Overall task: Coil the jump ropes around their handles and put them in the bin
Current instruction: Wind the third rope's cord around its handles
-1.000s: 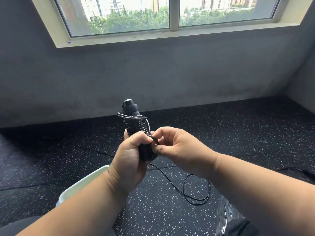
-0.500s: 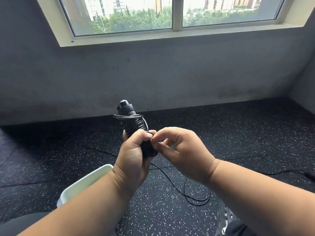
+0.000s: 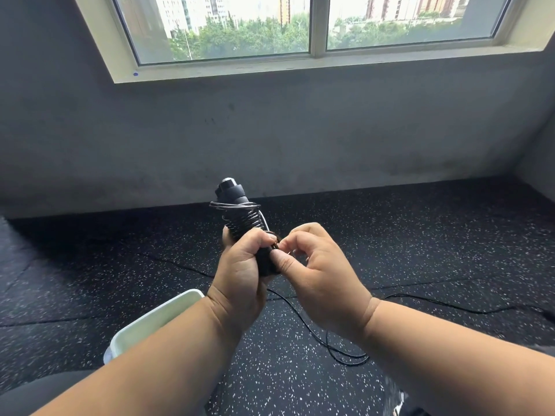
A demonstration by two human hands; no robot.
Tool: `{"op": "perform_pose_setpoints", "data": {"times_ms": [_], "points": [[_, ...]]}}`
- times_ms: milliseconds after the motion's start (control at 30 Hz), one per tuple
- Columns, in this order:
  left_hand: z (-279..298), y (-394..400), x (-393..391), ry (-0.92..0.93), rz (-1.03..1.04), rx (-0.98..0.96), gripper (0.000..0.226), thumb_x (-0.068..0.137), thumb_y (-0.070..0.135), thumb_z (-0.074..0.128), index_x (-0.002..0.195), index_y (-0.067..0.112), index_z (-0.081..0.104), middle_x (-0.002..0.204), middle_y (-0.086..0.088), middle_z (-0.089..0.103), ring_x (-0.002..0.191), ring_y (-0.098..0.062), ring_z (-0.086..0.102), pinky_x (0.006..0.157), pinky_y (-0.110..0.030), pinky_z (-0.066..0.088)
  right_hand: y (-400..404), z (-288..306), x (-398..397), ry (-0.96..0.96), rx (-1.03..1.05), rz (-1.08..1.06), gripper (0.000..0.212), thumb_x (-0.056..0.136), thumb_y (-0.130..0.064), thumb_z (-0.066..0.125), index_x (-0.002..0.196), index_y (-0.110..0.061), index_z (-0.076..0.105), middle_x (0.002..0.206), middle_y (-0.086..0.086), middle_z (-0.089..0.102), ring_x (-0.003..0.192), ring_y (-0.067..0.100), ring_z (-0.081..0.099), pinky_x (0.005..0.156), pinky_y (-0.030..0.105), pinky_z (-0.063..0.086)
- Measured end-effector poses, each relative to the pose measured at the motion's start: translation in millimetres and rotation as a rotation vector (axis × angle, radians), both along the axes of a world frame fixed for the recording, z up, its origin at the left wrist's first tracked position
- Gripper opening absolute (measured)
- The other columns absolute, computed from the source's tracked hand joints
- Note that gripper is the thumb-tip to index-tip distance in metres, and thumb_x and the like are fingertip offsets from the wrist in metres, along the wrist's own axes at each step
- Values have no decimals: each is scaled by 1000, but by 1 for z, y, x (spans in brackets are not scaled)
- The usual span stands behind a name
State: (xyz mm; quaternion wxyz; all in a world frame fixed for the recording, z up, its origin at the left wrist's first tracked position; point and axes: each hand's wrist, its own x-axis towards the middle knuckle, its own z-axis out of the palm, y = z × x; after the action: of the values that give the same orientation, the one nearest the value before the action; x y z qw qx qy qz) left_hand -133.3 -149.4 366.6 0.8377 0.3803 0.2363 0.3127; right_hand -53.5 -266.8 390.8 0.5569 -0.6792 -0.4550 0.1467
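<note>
My left hand [image 3: 240, 277] grips the black jump rope handles [image 3: 237, 205], held upright and tilted slightly left, with thin black rope coiled in several turns around their upper part. My right hand [image 3: 318, 274] is close against the handles on the right, thumb and fingertips pinching the rope at the lower edge of the coil. The loose rope [image 3: 303, 322] hangs from the handles and loops on the floor under my right wrist. A pale green bin [image 3: 156, 319] stands on the floor below my left forearm, which hides much of it.
The floor [image 3: 120, 265] is black speckled rubber matting. Another thin black cord [image 3: 450, 306] runs across it to the right. A grey wall [image 3: 270, 130] with a window above stands ahead. Dark clothing shows at the bottom left and a shoe at the bottom right.
Both hands and the handles stay nearly in place. My right fingers have shifted slightly against the lower coil. The camera has tilted a little, showing more of the bin.
</note>
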Motion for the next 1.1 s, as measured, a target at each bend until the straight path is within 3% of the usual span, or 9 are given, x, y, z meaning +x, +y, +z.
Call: {"op": "perform_pose_setpoints", "data": {"times_ms": [133, 267, 400, 467, 533, 700, 867, 1000, 1100], "points": [[2, 3, -7, 62, -98, -7, 77, 52, 26, 75, 123, 14, 47, 93, -14, 51, 77, -27, 58, 59, -35, 57, 0, 3, 2, -51, -108, 74, 27, 90, -39, 61, 80, -14, 66, 96, -3, 54, 86, 7, 54, 81, 21, 45], [3, 4, -10, 62, -95, 34, 76, 54, 28, 75, 124, 12, 51, 101, -16, 51, 79, -27, 60, 58, -37, 57, -3, 10, 1, 133, -124, 180, 33, 95, -40, 59, 86, -9, 65, 87, -2, 64, 81, 10, 59, 80, 41, 55], [8, -1, -7, 14, 13, 126, 60, 60, 21, 73, 115, 15, 50, 88, -10, 55, 70, -20, 60, 54, -32, 53, -5, 23, -2, 290, -74, 195, 24, 103, -19, 60, 85, -3, 65, 61, -18, 54, 58, -3, 45, 57, 14, 38], [10, -4, -4, -17, 79, 215, 50, 71, 15, 65, 118, 19, 49, 85, -4, 59, 69, -16, 60, 54, -30, 53, -6, 26, 0, 346, -31, 206, 20, 102, -16, 61, 84, -7, 65, 65, -14, 57, 62, 0, 47, 60, 13, 40], [12, -6, -3, -26, 143, 331, 61, 75, 13, 59, 134, 24, 45, 87, 7, 65, 72, -9, 60, 58, -27, 54, -7, 27, 0, 365, -10, 224, 21, 101, -16, 63, 86, -1, 65, 71, -5, 58, 66, 6, 48, 62, 16, 42], [8, -3, 3, 15, 229, 507, 81, 77, 10, 58, 151, 31, 35, 91, 29, 68, 76, 5, 60, 67, -19, 54, -10, 20, -4, 252, 18, 80, 26, 99, -22, 67, 80, -5, 62, 62, -9, 50, 56, 7, 38, 51, 22, 36], [0, 3, 11, 45, 253, 583, 81, 78, 8, 53, 153, 25, 26, 101, 40, 68, 82, 10, 59, 71, -15, 52, -6, 7, -5, -200, -53, -151, 23, 94, -41, 66, 78, -24, 61, 67, -8, 61, 62, 10, 54, 61, 37, 49], [-2, 8, 13, 47, 282, 612, 80, 81, 7, 54, 153, 23, 24, 120, 26, 67, 85, 1, 59, 71, -21, 53, 0, 12, 3, -5, -79, -80, 23, 96, -35, 68, 79, -20, 64, 64, 0, 67, 57, 17, 61, 56, 42, 53], [-5, 11, 12, 34, 260, 577, 78, 82, 10, 55, 152, 29, 25, 110, 2, 61, 84, -12, 55, 67, -28, 53, 3, 18, 7, 296, -103, 7, 23, 100, -27, 65, 84, -10, 65, 52, -8, 53, 49, 10, 45, 46, 30, 38]]}}
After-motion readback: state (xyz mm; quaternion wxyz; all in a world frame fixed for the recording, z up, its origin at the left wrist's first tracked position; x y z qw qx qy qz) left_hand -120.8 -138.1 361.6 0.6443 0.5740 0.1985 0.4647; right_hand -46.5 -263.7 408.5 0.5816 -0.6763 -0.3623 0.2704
